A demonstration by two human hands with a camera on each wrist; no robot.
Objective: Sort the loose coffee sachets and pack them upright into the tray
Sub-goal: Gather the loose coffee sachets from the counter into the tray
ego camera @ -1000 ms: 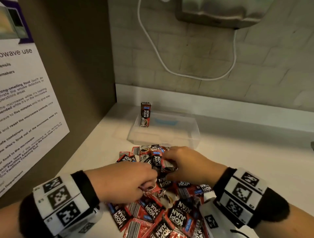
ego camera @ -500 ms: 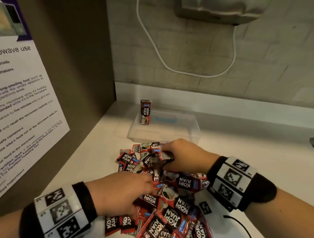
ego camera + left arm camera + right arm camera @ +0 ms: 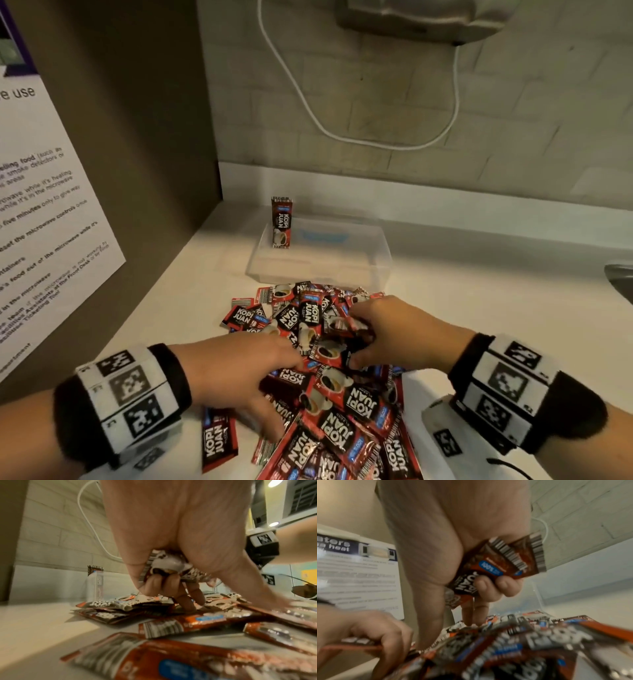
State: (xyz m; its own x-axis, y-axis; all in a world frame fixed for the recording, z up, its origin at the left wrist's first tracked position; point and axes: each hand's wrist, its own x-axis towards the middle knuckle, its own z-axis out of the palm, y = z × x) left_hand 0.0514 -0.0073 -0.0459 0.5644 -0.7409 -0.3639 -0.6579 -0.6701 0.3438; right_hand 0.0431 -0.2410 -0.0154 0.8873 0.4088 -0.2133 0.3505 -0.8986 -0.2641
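Note:
A heap of red-and-black coffee sachets (image 3: 329, 387) lies on the white counter in front of me. Behind it stands a clear plastic tray (image 3: 356, 263) with one sachet (image 3: 281, 222) upright in its far left corner. My left hand (image 3: 246, 373) is down on the heap and grips a few sachets (image 3: 164, 566) in its curled fingers. My right hand (image 3: 387, 329) holds sachets (image 3: 501, 563) against the palm, with two fingers reaching down to the heap (image 3: 505, 642).
A brown side panel with a white notice (image 3: 44, 233) closes the left. A tiled wall with a white cable (image 3: 342, 137) is at the back. A dark metal edge (image 3: 620, 277) shows at the far right.
My left hand slid down and back over the heap, then forward again. My right hand shifted slightly right over the pile. The camera tilted down, so more sachets show near me.

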